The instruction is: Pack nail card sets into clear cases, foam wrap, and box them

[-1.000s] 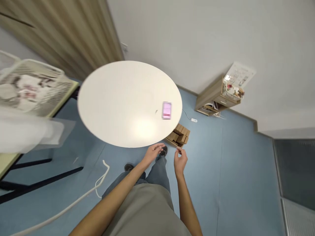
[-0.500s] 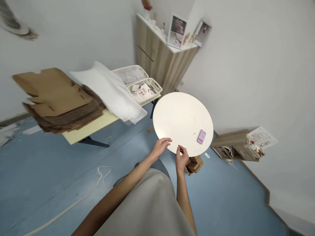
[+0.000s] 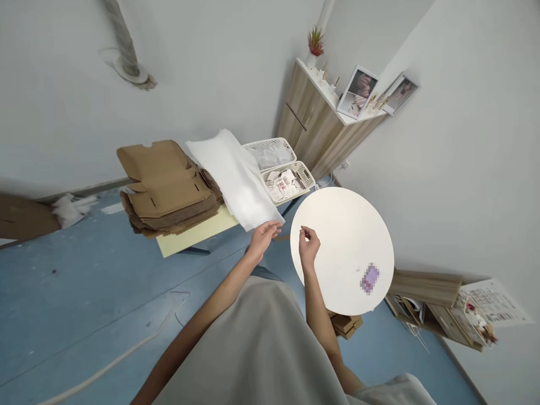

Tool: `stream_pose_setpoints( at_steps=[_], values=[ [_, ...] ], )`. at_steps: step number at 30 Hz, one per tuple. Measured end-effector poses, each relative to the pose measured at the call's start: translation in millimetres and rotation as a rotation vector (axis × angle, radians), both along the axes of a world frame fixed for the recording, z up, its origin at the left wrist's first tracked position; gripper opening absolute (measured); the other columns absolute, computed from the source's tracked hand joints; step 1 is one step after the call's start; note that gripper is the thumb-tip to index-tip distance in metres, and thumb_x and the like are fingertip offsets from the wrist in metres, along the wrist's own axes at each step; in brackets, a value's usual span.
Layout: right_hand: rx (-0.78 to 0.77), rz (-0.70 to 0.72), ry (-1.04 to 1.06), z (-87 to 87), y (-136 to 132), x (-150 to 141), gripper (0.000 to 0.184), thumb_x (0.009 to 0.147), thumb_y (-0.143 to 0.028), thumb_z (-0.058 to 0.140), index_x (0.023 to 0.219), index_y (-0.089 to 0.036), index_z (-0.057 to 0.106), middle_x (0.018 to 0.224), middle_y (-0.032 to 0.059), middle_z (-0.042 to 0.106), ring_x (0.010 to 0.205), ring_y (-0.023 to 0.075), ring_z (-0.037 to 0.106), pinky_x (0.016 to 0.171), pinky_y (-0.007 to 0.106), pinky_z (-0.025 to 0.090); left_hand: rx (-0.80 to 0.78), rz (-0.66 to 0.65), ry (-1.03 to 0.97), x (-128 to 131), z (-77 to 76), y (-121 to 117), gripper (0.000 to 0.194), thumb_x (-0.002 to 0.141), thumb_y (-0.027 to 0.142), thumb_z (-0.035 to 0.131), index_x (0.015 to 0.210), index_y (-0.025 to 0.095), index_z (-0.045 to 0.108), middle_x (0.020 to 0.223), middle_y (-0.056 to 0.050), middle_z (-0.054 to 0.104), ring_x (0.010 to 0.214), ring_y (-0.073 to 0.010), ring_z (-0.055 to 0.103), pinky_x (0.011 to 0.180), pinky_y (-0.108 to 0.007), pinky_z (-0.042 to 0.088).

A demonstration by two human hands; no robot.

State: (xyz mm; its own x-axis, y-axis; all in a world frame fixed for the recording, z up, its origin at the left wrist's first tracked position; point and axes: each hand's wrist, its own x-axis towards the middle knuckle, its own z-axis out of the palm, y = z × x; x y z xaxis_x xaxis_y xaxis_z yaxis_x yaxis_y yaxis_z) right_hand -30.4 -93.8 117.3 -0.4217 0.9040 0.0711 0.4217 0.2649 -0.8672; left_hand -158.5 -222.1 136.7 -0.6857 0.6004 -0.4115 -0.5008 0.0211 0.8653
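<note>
Hovering loosely spread, the left hand [image 3: 260, 239] is nearer the white sheet [image 3: 236, 174], which lies just beyond it, long axis slanting away leftward, than the right hand [image 3: 310, 248], whose fingers curl thumbward, though whether they meet I cannot tell.

bare forearms [image 3: 215, 309] angle forward; the left hand [image 3: 262, 239] has fingers extended, the right hand [image 3: 310, 247] has thumb and fingers curled together.
</note>
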Motion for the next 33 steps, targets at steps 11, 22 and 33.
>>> stream_pose_setpoints(
  at_steps=[11, 22, 33],
  values=[
    [0.179, 0.098, -0.268, -55.2, 123, -161, 0.04, 0.105, -0.025, 0.046, 0.129, -0.011, 0.076, 0.13, 0.0182, 0.078, 0.124, 0.0282, 0.069, 0.112, 0.039, 0.05, -0.056, 0.053, -0.035, -112, -9.4, 52, 0.056, 0.075, 0.062, 0.083, 0.114, 0.022, 0.079, 0.128, -0.015, 0.081, 0.115, -0.0324, 0.077, 0.111, -0.05, 0.055],
    [0.284, 0.181, -0.997, -77.2, 221, -225, 0.034, 0.106, -0.022, 0.055, 0.125, -0.009, 0.081, 0.129, 0.0232, 0.074, 0.127, 0.0311, 0.059, 0.106, 0.039, 0.038, -0.083, 0.009, -0.097, -157, -7.9, 72, 0.058, 0.077, 0.062, 0.083, 0.117, 0.021, 0.079, 0.131, -0.016, 0.08, 0.118, -0.0316, 0.076, 0.113, -0.048, 0.054],
    [0.38, 0.339, -1.19, -95.8, 249, -235, 0.042, 0.104, -0.005, 0.043, 0.119, -0.005, 0.083, 0.129, 0.0261, 0.075, 0.128, 0.0303, 0.057, 0.107, 0.039, 0.031, -0.099, 0.064, -0.106, -195, -13.2, 59, 0.055, 0.079, 0.061, 0.082, 0.117, 0.021, 0.079, 0.132, -0.015, 0.08, 0.12, -0.0323, 0.075, 0.112, -0.048, 0.055]
  ],
)
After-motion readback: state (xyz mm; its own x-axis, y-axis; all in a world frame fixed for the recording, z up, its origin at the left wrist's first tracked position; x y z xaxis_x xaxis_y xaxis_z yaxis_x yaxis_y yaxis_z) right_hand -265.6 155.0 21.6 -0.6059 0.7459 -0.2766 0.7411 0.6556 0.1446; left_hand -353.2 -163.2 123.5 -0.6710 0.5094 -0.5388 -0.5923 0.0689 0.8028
